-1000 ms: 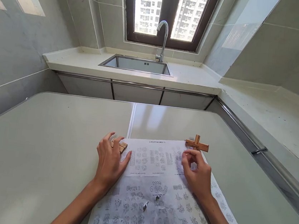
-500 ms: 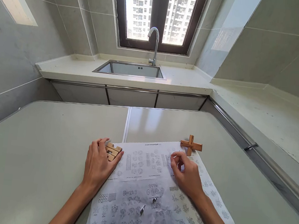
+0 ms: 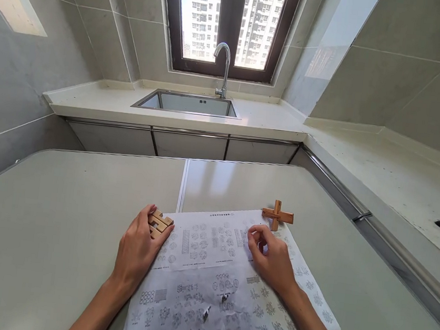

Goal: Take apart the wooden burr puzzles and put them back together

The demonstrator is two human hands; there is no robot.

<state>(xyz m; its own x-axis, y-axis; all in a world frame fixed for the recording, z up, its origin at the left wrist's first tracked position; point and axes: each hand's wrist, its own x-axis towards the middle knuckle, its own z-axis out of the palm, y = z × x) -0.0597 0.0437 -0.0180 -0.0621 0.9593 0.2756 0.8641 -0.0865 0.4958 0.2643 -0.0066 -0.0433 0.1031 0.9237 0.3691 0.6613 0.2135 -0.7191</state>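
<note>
At the paper's upper left corner, my left hand (image 3: pixel 137 243) is closed round several light wooden puzzle pieces (image 3: pixel 160 224), notched sticks lying side by side with a small gap among them. Fingers and thumb hug their two sides; part of the pieces is hidden behind the hand. My right hand (image 3: pixel 271 255) rests on the printed paper sheet (image 3: pixel 208 269), its fingers curled in and nothing visible in them. Just beyond it stands a cross-shaped wooden puzzle (image 3: pixel 276 215) of darker sticks, at the sheet's upper right corner. Small line drawings cover the sheet, which has two torn spots.
The sheet lies on a pale table (image 3: pixel 57 231) with a seam running away from me. Behind the table are a counter with a sink (image 3: pixel 187 103), a faucet (image 3: pixel 225 70) and a window. Another counter (image 3: pixel 393 174) runs along the right side.
My left hand has shifted slightly left with the wooden pieces. My right hand keeps its curled pose on the sheet. The whole view has moved a little.
</note>
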